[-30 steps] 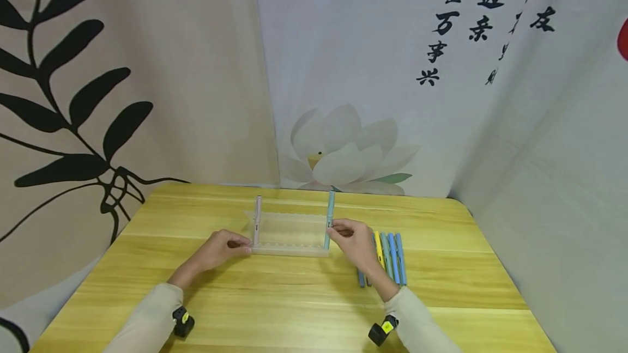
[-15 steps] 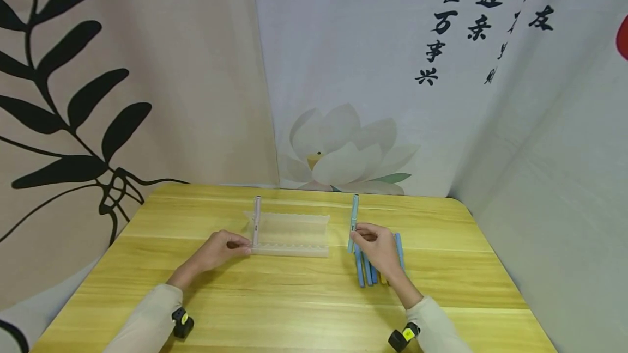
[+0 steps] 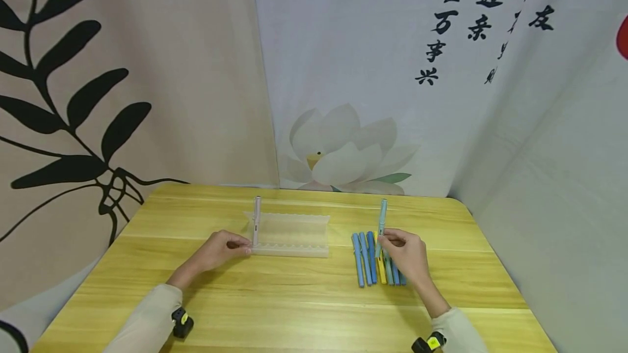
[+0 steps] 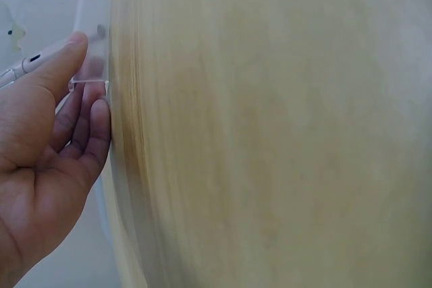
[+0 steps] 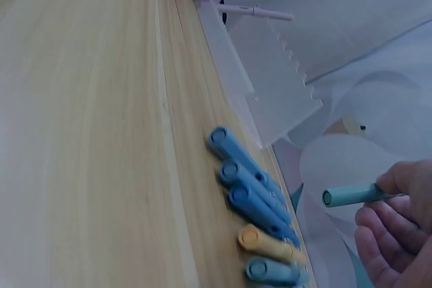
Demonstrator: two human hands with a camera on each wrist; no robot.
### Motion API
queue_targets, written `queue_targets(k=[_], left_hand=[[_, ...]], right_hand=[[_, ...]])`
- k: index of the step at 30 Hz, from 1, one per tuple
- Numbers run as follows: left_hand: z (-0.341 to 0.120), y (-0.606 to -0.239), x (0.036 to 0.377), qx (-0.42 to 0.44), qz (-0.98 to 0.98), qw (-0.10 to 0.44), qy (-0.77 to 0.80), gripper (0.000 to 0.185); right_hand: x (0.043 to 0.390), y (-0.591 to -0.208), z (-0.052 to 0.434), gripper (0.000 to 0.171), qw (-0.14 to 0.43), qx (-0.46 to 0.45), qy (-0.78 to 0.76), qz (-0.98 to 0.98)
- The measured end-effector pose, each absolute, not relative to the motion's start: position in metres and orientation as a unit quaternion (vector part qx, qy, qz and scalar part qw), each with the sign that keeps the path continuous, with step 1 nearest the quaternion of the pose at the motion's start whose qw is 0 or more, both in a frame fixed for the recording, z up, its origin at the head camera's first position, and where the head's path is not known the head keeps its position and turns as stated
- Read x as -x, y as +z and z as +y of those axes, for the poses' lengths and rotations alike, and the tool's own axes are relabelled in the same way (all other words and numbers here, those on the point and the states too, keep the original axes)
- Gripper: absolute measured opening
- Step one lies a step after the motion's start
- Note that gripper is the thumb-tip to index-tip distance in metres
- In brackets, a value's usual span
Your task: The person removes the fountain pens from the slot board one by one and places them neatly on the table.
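A clear plastic pen rack (image 3: 294, 253) with a notched back edge stands mid-table. One pale lilac pen (image 3: 257, 219) leans in its leftmost slot. My left hand (image 3: 223, 249) pinches the rack's front left corner; the left wrist view shows the thumb and fingertips at the clear end wall (image 4: 89, 81). Between the right hand's (image 3: 408, 252) thumb and fingers is a light teal pen (image 3: 383, 212), held upright over a row of pens. That row has several blue pens (image 3: 357, 260), a yellow pen (image 3: 381, 274) and a green pen (image 3: 388, 271), partly hidden by the hand.
The wooden table (image 3: 275, 304) ends at a fabric backdrop (image 3: 343, 70) with a printed lotus and characters. Another cloth (image 3: 539, 168) hangs along the right side. Each wrist carries a small black camera (image 3: 182, 323).
My right hand has carried the teal pen rightward, from the rack's right end to above the row of pens. The left hand has stayed at the rack's left corner.
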State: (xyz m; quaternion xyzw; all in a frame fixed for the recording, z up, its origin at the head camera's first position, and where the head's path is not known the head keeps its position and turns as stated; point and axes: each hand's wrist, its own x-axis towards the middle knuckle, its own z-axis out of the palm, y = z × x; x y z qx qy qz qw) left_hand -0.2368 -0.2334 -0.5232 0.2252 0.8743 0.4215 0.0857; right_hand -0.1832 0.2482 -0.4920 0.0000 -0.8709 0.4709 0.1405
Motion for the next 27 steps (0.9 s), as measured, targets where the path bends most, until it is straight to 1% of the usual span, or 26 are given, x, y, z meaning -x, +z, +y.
queue_targets(k=[9, 18, 27], left_hand=[[-0.234, -0.524, 0.237, -0.222, 0.875, 0.086, 0.423, 0.028], [-0.234, -0.525, 0.237, -0.222, 0.872, 0.089, 0.428, 0.028], [-0.233, -0.523, 0.236, -0.218, 0.873, 0.089, 0.426, 0.029]], right_hand=[[0.178, -0.490, 0.271, 0.032, 0.139, 0.025, 0.456, -0.879], [0.172, -0.493, 0.292, 0.031, 0.135, 0.050, 0.426, -0.893], [0.165, -0.499, 0.308, 0.034, 0.103, 0.062, 0.416, -0.901]])
